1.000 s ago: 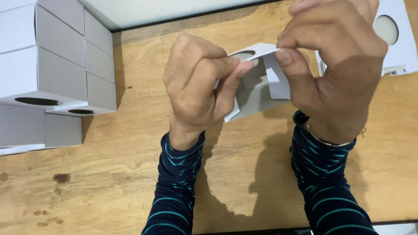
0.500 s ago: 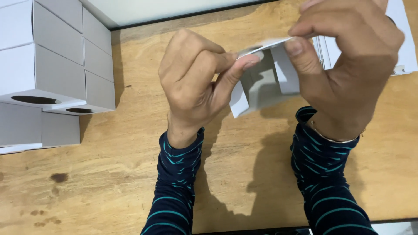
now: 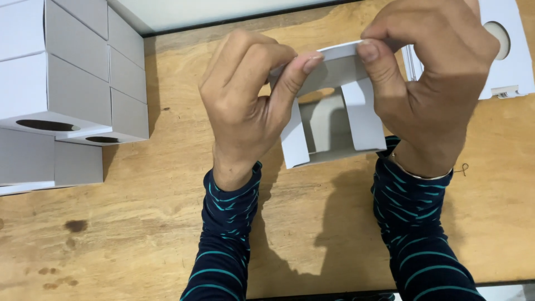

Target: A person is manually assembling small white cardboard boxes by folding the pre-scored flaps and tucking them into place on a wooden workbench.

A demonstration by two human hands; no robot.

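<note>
box half folded, now opened wider

box (image 3: 329,120) sits above the counter (image 3: 139,223), between both hands. left hand (image 3: 245,111) fingers pinch its top flap; right hand (image 3: 429,83) fingers clamp the other end. since a second ago the sides have spread squarer. finished boxes (image 3: 56,83) stand stacked at left.

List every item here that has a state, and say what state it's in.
left hand: pinching the box's top flap
right hand: pinching the same flap
small white box: half-folded, open, held above the table
finished boxes: closed, stacked
flat blanks: unfolded, lying flat
</note>
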